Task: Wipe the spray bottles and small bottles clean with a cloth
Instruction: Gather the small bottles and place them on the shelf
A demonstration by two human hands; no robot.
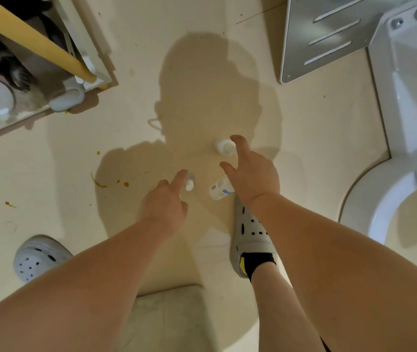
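The left hand [163, 207] (forefinger out, empty) is reaching for the small bottle [189, 183], the spread right hand [250, 174] for the capped bottle [224, 147]; grip each by its body.

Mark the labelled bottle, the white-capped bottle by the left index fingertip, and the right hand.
labelled bottle [220, 189]: head view, on its printed label.
white-capped bottle [189, 184]: head view, on its cap.
right hand [253, 179]: head view, on the back of the hand.
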